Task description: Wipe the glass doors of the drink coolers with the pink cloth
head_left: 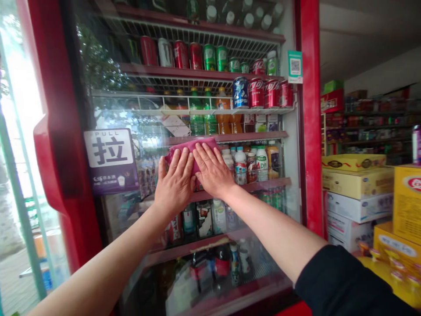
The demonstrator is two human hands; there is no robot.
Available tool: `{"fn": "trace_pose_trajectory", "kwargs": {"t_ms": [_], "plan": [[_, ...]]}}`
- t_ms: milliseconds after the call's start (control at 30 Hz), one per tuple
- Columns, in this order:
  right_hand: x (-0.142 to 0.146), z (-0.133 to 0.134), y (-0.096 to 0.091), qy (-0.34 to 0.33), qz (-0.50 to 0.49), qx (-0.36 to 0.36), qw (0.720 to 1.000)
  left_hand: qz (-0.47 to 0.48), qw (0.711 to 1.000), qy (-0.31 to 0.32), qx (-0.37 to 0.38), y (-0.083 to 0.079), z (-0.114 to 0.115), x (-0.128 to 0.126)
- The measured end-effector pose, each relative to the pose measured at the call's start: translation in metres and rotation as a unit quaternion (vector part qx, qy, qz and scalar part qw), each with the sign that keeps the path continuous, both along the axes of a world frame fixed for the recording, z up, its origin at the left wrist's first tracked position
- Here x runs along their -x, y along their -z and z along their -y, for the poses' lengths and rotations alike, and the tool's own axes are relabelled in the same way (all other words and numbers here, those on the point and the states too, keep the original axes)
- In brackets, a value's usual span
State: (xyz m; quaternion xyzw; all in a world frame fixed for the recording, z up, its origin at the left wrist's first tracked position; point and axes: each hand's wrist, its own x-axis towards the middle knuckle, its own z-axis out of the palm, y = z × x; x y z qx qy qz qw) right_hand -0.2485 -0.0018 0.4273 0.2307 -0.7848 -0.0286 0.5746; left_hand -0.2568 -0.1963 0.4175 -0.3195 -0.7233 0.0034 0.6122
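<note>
A pink cloth point(194, 145) lies flat against the glass door point(131, 70) of a red drinks fridge. My left hand point(175, 182) and my right hand point(212, 169) press side by side on the cloth, fingers stretched out flat and pointing up. Most of the cloth is hidden under my palms. Behind the glass, shelves carry cans point(256, 92) and small bottles point(259, 163).
A "PULL" sign point(110, 160) is stuck on the glass left of my hands. The fridge's red frame point(311, 131) rises at the right. Stacked cardboard boxes point(358, 188) and yellow cartons point(408, 202) stand to the right, with shop shelves point(371, 123) behind.
</note>
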Motion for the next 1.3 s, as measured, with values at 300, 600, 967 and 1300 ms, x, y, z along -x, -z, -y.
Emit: {"fn": "trace_pose_trajectory", "kwargs": {"t_ms": [300,600,967,1300], "plan": [[-0.009,-0.043,0.018,0.066,-0.012,0.064,0.996,0.035,0.998,0.009,0.05,-0.007,-0.05,-0.011],[-0.01,0.047,0.002,0.024,0.018,-0.001,1.0,0.003,0.999,0.007,0.052,-0.008,0.049,-0.008],[0.0,0.124,-0.019,-0.021,-0.027,-0.044,0.998,0.022,1.0,0.012,0.003,-0.015,0.119,-0.015],[-0.004,0.079,-0.023,-0.024,-0.007,-0.026,0.999,0.056,0.998,0.035,-0.001,-0.019,0.076,-0.008]]}}
